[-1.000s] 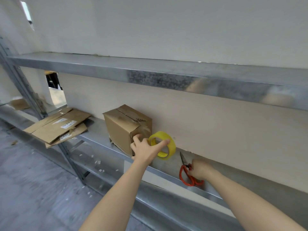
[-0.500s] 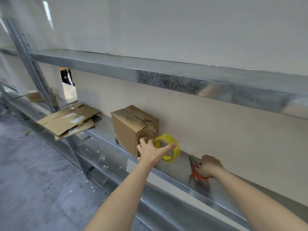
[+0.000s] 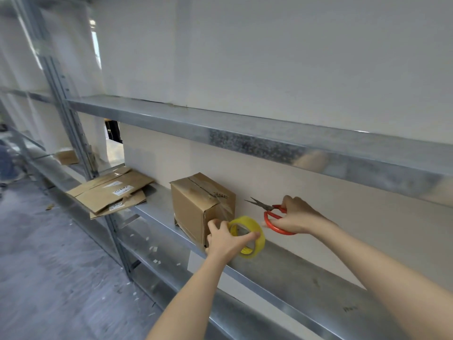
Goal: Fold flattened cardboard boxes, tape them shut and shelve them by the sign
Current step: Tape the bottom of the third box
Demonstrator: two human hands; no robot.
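Several flattened cardboard sheets (image 3: 110,192) lie in a loose stack at the left end of the middle shelf (image 3: 294,278), just right of the rack's upright post (image 3: 71,114). Their front corners hang over the shelf edge, and two carry white stickers I cannot read. Below them, on the grey floor (image 3: 61,278), I see small pale scraps (image 3: 154,249) scattered near the rack's foot.

Moving right, one folded box (image 3: 193,209) stands upright on the same shelf, well apart from the flat stack and close to the back wall. Its top flaps are closed, with a glossy strip along the seam and down the near right corner. On the shelf's front edge beneath the box I make out a white label (image 3: 193,262), partly hidden by the forearm and too blank to read.

My view of the left hand (image 3: 225,241) is good: its fingers are curled round the yellow tape roll (image 3: 247,236), one finger laid across the roll's front, the thumb touching the box's lower right corner. The roll sits just beside the box, at its right face.

Right again, the scissors (image 3: 272,214) are held above the shelf — orange handles, dark blades slightly parted and pointing left toward the box. The right hand (image 3: 296,214) grips those handles, fingers wrapped through the loops.

Overhead, the upper shelf (image 3: 245,136) runs across the whole width.
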